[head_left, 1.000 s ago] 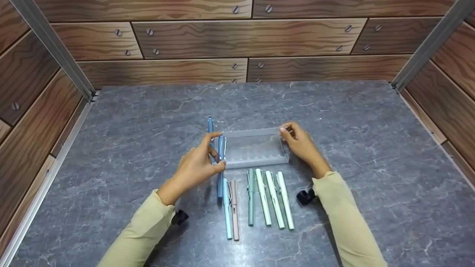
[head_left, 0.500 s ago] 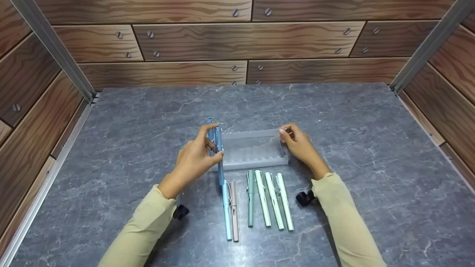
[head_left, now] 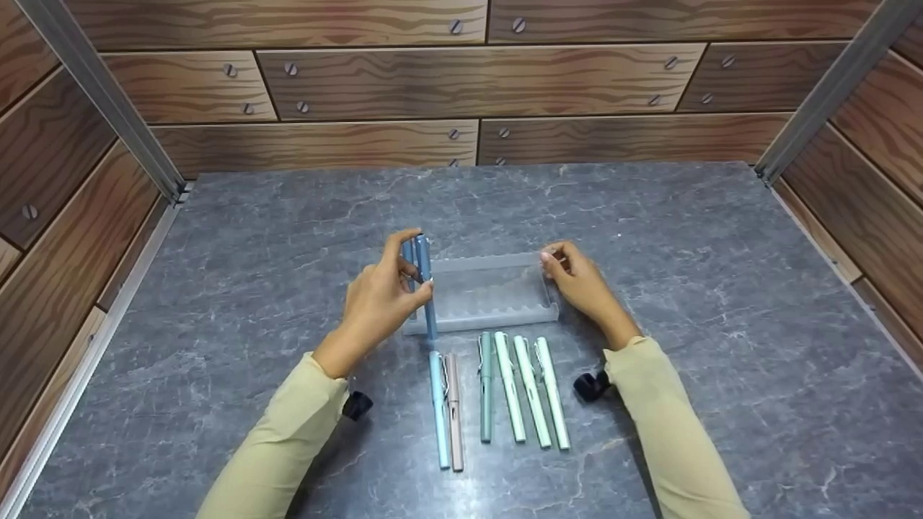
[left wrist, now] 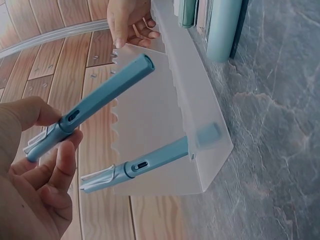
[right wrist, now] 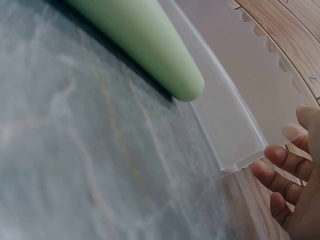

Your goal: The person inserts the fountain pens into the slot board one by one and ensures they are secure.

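- At the middle of the head view, your left hand (head_left: 378,299) pinches a blue pen (head_left: 425,285) between thumb and fingers, nearly upright over the left end of the frosted pen tray (head_left: 497,317). The left wrist view shows the grip (left wrist: 35,165) sitting near the clip end, with the barrel (left wrist: 107,92) pointing out over the tray's scalloped rail.
- Just beside it, a second blue pen (left wrist: 145,162) already lies in the tray (left wrist: 200,110), its far end through the front wall. Aim for the next notch over, not the one it fills.
- At the tray's right end, your right hand (head_left: 577,281) steadies the corner with curled fingers (right wrist: 280,162). From the wrist view it looks more like a light fingertip hold than a full grasp, though the thumb is mostly out of sight, so I cannot be sure. Keep that hold firm, because the tray looks light and could slide when the pen lands.
- To seat the pen well, I would tip it flatter so it runs in line with the one already placed, settle both ends into matching scallops, then let go.
- Toward the lower middle of the head view, six more pens lie in a row on the grey marble table (head_left: 721,288): a light blue pen (head_left: 438,411), a beige pen (head_left: 454,411), a dark green pen (head_left: 487,386) and three mint green pens (head_left: 532,393). They sit just in front of the tray, so lower your wrist without sweeping them.
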`<state>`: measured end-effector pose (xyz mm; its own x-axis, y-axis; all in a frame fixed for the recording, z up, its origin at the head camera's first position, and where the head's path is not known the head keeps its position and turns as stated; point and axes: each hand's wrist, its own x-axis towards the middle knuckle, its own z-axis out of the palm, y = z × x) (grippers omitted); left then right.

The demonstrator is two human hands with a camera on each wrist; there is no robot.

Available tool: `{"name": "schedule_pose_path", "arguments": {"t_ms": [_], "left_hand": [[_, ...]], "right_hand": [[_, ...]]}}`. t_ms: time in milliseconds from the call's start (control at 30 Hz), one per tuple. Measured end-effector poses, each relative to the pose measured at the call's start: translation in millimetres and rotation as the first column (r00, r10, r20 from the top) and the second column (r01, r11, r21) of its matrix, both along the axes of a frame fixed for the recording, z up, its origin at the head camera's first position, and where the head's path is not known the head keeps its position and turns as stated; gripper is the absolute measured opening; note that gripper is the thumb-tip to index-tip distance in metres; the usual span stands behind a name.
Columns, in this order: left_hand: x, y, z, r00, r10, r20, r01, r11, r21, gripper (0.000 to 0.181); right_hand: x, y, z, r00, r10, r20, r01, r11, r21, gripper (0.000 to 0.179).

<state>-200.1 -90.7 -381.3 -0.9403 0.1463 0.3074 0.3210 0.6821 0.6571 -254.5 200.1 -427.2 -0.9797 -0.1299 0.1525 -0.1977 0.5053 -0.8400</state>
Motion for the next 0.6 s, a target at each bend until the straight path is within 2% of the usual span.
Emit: {"name": "schedule_pose_path", "arguments": {"t_ms": [233, 367, 600], "left_hand": [[-5.0, 0.4, -2.1, 0.998, 0.042, -0.048, -0.044, 0.998, -0.044, 0.066], [-7.6, 0.9, -3.4, 0.995, 0.073, -0.072, -0.077, 0.995, -0.059, 0.066], [-12.4, 0.5, -4.0, 0.994, 0.093, -0.064, -0.096, 0.995, -0.04, 0.065]], "right_hand": [[-18.4, 9.9, -25.7, 1.0, -0.011, -0.008, 0.011, 1.0, 0.007, 0.025], [-20.9, 12.0, -28.2, 1.0, 0.001, -0.018, -0.001, 1.0, 0.016, 0.024], [-20.9, 12.4, -28.5, 1.0, -0.005, -0.02, 0.005, 1.0, 0.0, 0.023]]}}
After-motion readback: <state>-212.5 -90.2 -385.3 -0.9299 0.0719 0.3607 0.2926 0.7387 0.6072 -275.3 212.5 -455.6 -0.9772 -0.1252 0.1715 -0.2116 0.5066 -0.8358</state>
